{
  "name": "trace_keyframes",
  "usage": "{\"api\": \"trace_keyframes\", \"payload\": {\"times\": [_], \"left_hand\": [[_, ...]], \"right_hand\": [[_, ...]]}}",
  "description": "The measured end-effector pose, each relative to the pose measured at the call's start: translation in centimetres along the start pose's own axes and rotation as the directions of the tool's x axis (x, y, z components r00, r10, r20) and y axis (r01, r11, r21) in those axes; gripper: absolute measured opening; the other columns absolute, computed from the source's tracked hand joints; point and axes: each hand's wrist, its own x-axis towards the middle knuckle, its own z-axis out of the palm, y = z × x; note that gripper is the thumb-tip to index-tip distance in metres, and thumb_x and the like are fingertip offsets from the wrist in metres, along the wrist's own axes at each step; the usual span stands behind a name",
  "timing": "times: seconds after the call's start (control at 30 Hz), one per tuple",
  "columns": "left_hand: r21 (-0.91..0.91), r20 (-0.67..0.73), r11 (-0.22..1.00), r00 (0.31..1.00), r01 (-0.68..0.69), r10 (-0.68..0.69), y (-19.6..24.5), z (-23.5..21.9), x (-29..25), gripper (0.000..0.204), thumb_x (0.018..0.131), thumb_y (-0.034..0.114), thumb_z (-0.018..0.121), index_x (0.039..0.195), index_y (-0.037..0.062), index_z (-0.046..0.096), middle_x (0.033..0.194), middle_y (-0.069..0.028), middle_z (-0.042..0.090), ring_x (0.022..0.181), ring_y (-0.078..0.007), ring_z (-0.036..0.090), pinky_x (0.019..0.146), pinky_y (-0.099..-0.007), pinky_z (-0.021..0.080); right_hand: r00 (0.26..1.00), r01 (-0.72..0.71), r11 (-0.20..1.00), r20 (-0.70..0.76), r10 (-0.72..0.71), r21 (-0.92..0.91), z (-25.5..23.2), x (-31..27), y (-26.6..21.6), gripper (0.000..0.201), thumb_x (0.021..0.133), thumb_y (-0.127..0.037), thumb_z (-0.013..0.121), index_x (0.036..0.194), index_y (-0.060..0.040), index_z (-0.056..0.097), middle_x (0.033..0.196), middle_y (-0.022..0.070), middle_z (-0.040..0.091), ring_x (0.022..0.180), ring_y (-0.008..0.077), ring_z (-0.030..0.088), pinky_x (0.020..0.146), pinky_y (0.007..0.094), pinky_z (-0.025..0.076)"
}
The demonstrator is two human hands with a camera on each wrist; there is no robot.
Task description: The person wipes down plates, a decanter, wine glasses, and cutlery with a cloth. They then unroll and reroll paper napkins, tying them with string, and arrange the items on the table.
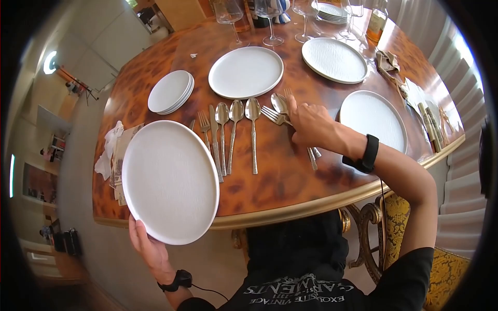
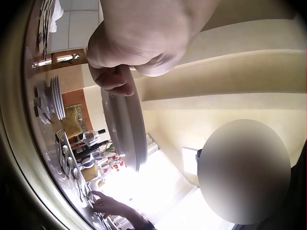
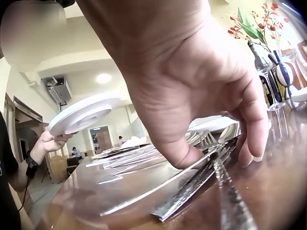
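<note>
My left hand [image 1: 150,246] grips a large white plate [image 1: 171,181] by its lower rim, holding it tilted up in front of the table's left edge. In the left wrist view, curled fingers [image 2: 115,81] hold the plate's rim. Over on the right, my right hand [image 1: 316,124] bends low over a cluster of cutlery, its thumb and fingers about the handles. A fork [image 1: 273,115] pokes out slanted to the left of that hand, beside a spoon [image 1: 279,103]. Knife handles [image 1: 312,158] emerge below it. The right wrist view shows the thumb [image 3: 184,158] against the metal; the palm hides part.
Left of the right hand lie a fork [image 1: 204,122], a knife [image 1: 215,145] and several spoons [image 1: 236,111]. White plates [image 1: 246,72] and a small plate stack [image 1: 171,92] stand behind. Wine glasses [image 1: 272,39] line the back. A napkin [image 1: 111,147] lies at left.
</note>
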Motion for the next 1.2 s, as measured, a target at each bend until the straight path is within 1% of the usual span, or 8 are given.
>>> {"api": "trace_keyframes", "payload": {"times": [0.63,0.73,0.9,0.93,1.03,1.1,1.17,1.2], "left_hand": [[-0.082,0.248,0.997,0.969,0.005,0.016,-0.4,4.6,-1.6,0.042,0.103,0.02,0.041,0.137,-0.0061,0.04,0.129,-0.0151,0.054,0.116,-0.0225,0.054,0.099,-0.0369,0.045],[-0.11,0.239,0.993,0.971,0.039,-0.011,-0.3,6.0,-2.3,0.043,0.104,0.018,0.04,0.139,-0.007,0.04,0.127,-0.0146,0.055,0.114,-0.0203,0.056,0.098,-0.0343,0.045],[-0.053,0.345,0.994,0.936,0.093,-0.069,-0.6,8.9,-3.0,0.039,0.104,0.022,0.041,0.135,-0.0015,0.042,0.121,-0.0135,0.057,0.105,-0.0194,0.06,0.083,-0.0334,0.054],[-0.036,0.25,0.995,0.965,0.097,-0.085,-0.7,10.5,-3.6,0.038,0.104,0.023,0.04,0.133,-0.0022,0.043,0.11,-0.0106,0.061,0.087,-0.014,0.063,0.064,-0.0267,0.054],[0.037,0.446,0.991,0.886,0.126,-0.129,-1.4,11.1,-3.6,0.039,0.104,0.02,0.039,0.134,-0.0041,0.044,0.114,-0.0112,0.06,0.098,-0.0151,0.061,0.081,-0.0284,0.052],[0.03,0.441,0.986,0.883,0.163,-0.16,-1.8,13.1,-4.0,0.038,0.104,0.021,0.039,0.133,-0.0035,0.044,0.106,-0.0082,0.062,0.085,-0.01,0.062,0.065,-0.0234,0.052],[0.049,0.423,0.979,0.884,0.195,-0.198,-2.8,14.9,-4.2,0.035,0.104,0.02,0.038,0.129,-0.0036,0.042,0.083,-0.0056,0.061,0.052,-0.0046,0.052,0.039,-0.0196,0.039],[0.037,0.461,0.977,0.864,0.21,-0.203,-3.3,15.4,-4.0,0.034,0.104,0.019,0.038,0.128,-0.0035,0.043,0.081,-0.0054,0.061,0.05,-0.0048,0.052,0.038,-0.0191,0.04]], "right_hand": [[0.971,0.085,0.984,-0.232,-0.047,0.157,3.4,-1.2,2.9,0.06,0.085,-0.004,0.043,0.139,0.0185,0.027,0.099,0.0313,0.062,0.079,0.0421,0.066,0.07,0.0464,0.054],[0.918,0.174,0.963,-0.389,-0.082,0.207,2.9,-2.0,4.1,0.06,0.086,-0.004,0.043,0.14,0.0151,0.027,0.103,0.0313,0.061,0.078,0.0434,0.065,0.069,0.0478,0.053],[0.893,0.191,0.92,-0.45,-0.018,0.341,-1.2,-8.2,6.4,0.06,0.085,-0.002,0.048,0.141,0.0092,0.029,0.11,0.0323,0.059,0.088,0.0468,0.061,0.077,0.0496,0.051],[0.866,0.209,0.911,-0.499,-0.003,0.356,-1.1,-9.1,8.0,0.061,0.083,0.0,0.048,0.141,0.0082,0.029,0.112,0.0336,0.057,0.096,0.0476,0.059,0.083,0.0506,0.048],[0.834,0.1,0.937,-0.542,0.105,0.335,-3.1,-13.2,11.6,0.056,0.085,-0.001,0.047,0.14,0.0055,0.033,0.111,0.0323,0.058,0.1,0.0475,0.058,0.088,0.0504,0.045],[0.774,0.068,0.953,-0.618,0.137,0.296,-3.3,-15.2,15.0,0.051,0.087,-0.003,0.047,0.136,0.0057,0.035,0.105,0.0335,0.059,0.096,0.0476,0.058,0.086,0.05,0.045],[0.8,-0.082,0.933,-0.536,0.271,0.349,-4.1,-17.7,17.3,0.05,0.088,-0.003,0.046,0.136,0.0055,0.036,0.107,0.0325,0.059,0.098,0.047,0.058,0.087,0.0504,0.044],[0.803,-0.178,0.901,-0.471,0.365,0.395,-4.5,-18.7,18.0,0.05,0.089,-0.004,0.045,0.137,0.0051,0.037,0.109,0.0322,0.059,0.1,0.0463,0.058,0.089,0.0494,0.044]]}}
